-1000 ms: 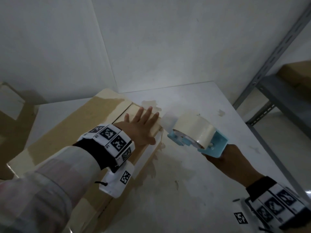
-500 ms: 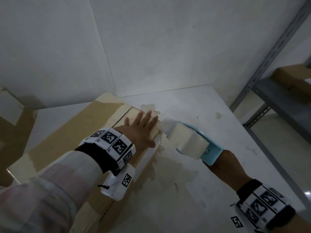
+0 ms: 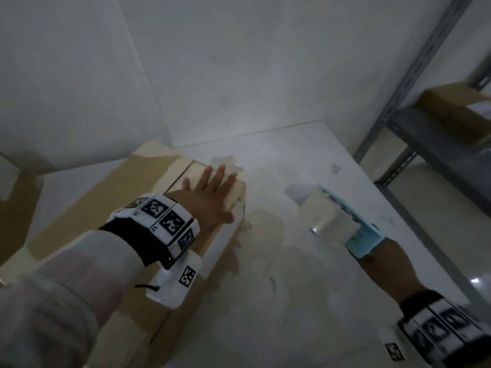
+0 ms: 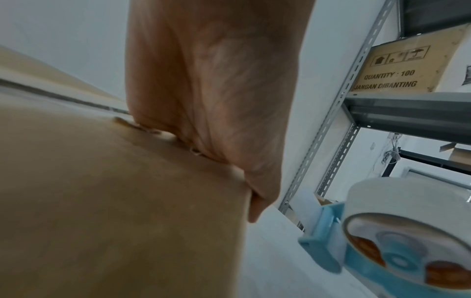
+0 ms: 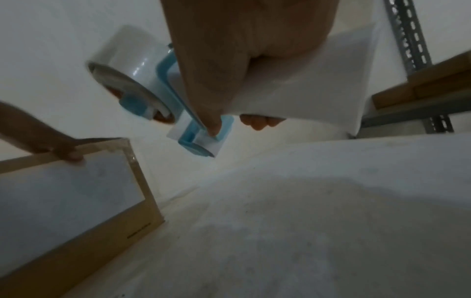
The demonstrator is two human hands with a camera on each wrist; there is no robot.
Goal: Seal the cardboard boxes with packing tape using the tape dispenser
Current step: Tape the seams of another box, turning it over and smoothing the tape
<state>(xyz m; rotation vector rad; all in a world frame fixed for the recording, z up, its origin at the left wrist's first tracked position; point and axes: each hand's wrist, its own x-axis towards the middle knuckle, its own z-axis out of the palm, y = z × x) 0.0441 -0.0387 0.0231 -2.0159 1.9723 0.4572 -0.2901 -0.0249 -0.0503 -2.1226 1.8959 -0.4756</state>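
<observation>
Left hand (image 3: 210, 197) flat, fingers straight, on box (image 3: 111, 208) near its right edge. Right hand (image 3: 382, 258) grasps tape dispenser (image 3: 342, 221) above bare table (image 3: 292, 301), apart from box. Wrist view alone shows shelf carton's print (image 4: 397, 74).

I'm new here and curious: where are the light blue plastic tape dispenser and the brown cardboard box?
light blue plastic tape dispenser (image 3: 364, 241), head view, blue frame.
brown cardboard box (image 3: 87, 208), head view, top flap.
</observation>
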